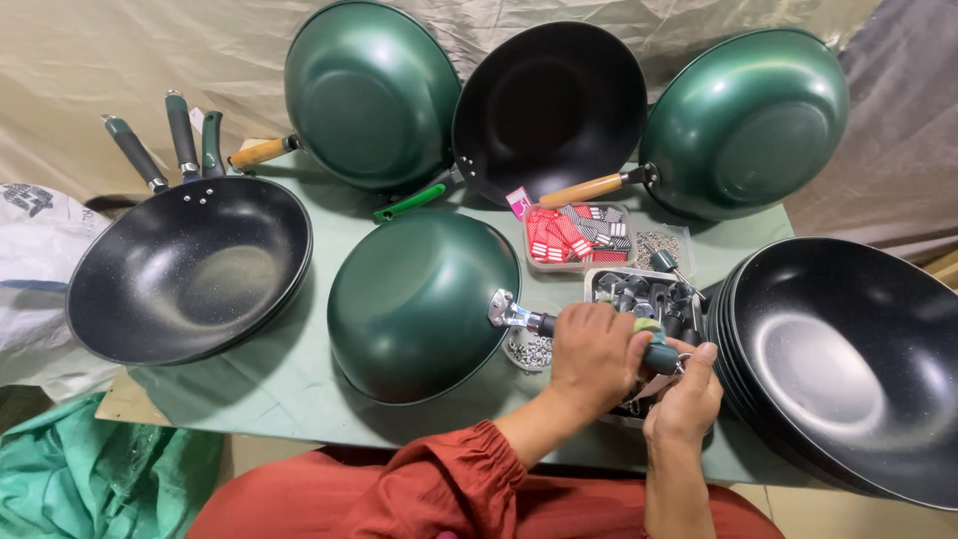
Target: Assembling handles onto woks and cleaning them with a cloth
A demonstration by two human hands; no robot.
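Left hand: the left hand (591,357) comes in from a red-orange sleeve (439,479), knuckles up, fingers wrapped around the dark green handle (659,355) next to the metal bracket (507,311).
Right hand: the right hand (687,397) rises from below, bare forearm, fingers curled up against the free end of the same handle, grasping it.
Wok in hand: a green wok (419,304) lies upside down on the green table cloth (289,369), just in front of the person, its bracket pointing right toward both hands.
Small tray: a clear tray (577,238) behind the hands holds red and grey tags.
Parts box: a box (639,289) of dark handle parts sits touching the hands' far side; loose screws (529,351) lie beside the wok.
Stacks: black-lined woks are nested at the right (848,359) and at the left (190,269).
Back row: three woks (371,92) lean against the tent wall, two showing green undersides, one its black inside.
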